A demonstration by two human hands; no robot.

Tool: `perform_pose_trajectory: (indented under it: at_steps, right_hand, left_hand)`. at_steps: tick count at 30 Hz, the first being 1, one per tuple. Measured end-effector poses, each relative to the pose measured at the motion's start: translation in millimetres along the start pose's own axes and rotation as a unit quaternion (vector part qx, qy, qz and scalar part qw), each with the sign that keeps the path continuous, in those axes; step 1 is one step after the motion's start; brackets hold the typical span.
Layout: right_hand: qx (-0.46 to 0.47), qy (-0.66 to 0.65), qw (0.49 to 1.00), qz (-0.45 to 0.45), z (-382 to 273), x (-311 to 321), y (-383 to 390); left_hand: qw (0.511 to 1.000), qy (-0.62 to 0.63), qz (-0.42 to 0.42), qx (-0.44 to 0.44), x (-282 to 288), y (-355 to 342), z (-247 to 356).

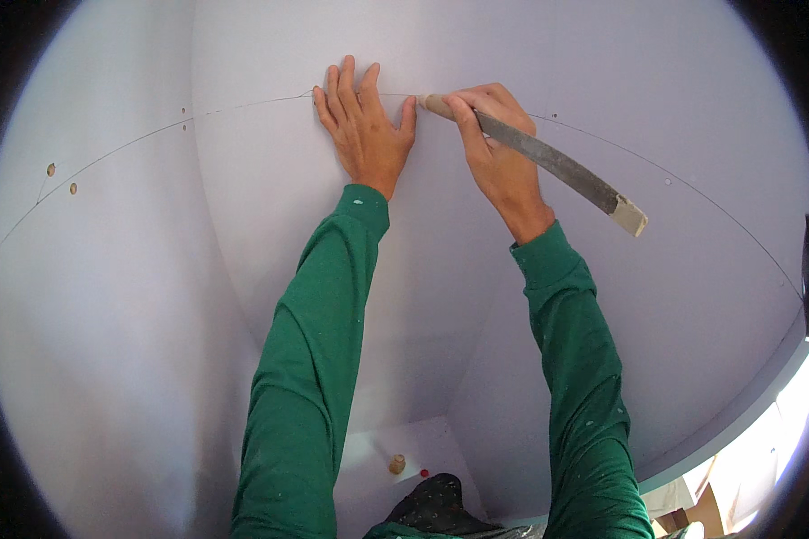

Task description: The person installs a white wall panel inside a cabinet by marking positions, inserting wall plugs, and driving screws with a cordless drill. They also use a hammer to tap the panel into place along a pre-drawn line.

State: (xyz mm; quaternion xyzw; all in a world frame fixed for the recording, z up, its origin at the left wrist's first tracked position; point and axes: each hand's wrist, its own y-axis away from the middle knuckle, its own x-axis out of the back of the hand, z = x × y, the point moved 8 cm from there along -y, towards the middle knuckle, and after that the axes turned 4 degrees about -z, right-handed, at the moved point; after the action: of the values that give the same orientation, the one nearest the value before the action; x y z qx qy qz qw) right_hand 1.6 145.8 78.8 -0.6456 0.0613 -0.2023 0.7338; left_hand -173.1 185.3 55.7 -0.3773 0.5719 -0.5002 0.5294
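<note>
My left hand lies against the pale lilac wall, fingers spread, on a thin dark line drawn across it. My right hand is closed round a long flat tool with a dark, slightly curved metal body. Its tan, tapered end points at the line close to my left thumb; whether it touches the wall I cannot tell. The other end, pale and squared off, sticks out to the lower right past my wrist.
The line runs on over the left wall and the right wall. Holes and small marks dot the surface near it. Low down lie a small tan object and a red one. A bright opening shows at the lower right.
</note>
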Motion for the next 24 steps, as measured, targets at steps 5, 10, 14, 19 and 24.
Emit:
perform_pose_trajectory:
  at_steps: [5,10,14,19,24]
  right_hand:
    - [-0.005,0.001,1.000,0.014,-7.1,9.5,-0.9]
    - [-0.015,-0.013,0.999,0.025,-13.7,7.0,-4.5]
    - [-0.003,0.011,1.000,0.014,-4.0,-1.3,-1.6]
    - [-0.024,0.005,1.000,0.006,1.8,-4.1,-1.1]
    - [-0.021,0.005,1.000,0.013,-4.9,2.8,-3.3]
  left_hand:
    - [1.000,-0.011,0.003,-0.005,2.0,0.6,0.3]
    - [1.000,-0.019,-0.012,-0.001,1.6,1.1,-1.9]
    - [1.000,-0.009,-0.002,-0.001,-0.6,2.2,-0.3]
    - [1.000,-0.005,0.000,-0.002,-1.1,2.1,-2.1]
    - [1.000,-0.012,-0.003,-0.001,-1.9,1.4,-2.9]
